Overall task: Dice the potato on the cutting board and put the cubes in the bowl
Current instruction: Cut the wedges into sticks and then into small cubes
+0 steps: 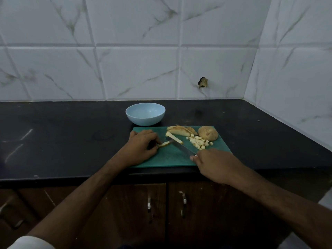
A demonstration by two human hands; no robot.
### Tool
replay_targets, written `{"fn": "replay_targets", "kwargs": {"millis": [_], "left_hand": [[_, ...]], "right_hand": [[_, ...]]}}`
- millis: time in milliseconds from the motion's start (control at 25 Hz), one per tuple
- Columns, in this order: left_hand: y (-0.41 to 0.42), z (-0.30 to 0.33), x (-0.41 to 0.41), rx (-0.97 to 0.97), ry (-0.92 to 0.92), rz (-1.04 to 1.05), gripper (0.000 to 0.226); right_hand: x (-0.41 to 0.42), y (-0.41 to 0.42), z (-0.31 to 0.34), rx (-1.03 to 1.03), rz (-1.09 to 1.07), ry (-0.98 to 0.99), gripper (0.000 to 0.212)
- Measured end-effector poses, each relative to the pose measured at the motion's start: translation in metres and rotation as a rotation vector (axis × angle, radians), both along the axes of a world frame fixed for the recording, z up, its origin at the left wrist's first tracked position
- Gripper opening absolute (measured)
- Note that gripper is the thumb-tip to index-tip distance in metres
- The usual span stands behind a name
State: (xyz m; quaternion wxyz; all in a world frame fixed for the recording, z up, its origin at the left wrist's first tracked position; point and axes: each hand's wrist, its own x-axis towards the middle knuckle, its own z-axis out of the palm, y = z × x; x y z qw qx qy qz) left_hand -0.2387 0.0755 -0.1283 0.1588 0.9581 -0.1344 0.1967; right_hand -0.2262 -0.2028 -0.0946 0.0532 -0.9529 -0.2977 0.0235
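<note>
On the green cutting board (167, 157), the left hand (142, 146) pinches a potato strip (163, 144) with curled fingers. The right hand (213, 164) grasps the knife (181, 147), its blade touching that strip. Cubes (199, 142) lie at 3 o'clock; the bowl (145, 114) stands at 12 on the tabletop (62, 133).
</note>
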Motion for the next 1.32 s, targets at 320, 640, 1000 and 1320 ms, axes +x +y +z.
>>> {"fn": "replay_targets", "kwargs": {"millis": [320, 640, 1000, 1320], "left_hand": [[-0.001, 0.000, -0.003, -0.029, -0.019, -0.009, 0.008], [0.001, 0.000, -0.003, -0.068, -0.032, 0.007, 0.007], [0.004, -0.001, -0.001, -0.107, -0.034, -0.025, 0.009], [0.005, -0.001, -0.002, -0.148, -0.032, -0.050, 0.008]], "right_hand": [[0.001, -0.001, 0.020, -0.062, -0.012, 0.012, 0.044], [0.000, 0.005, 0.006, -0.055, 0.027, 0.017, 0.038], [-0.006, 0.005, 0.034, -0.122, 0.042, -0.125, 0.041], [-0.014, 0.017, 0.002, -0.057, 0.044, 0.015, 0.035]]}}
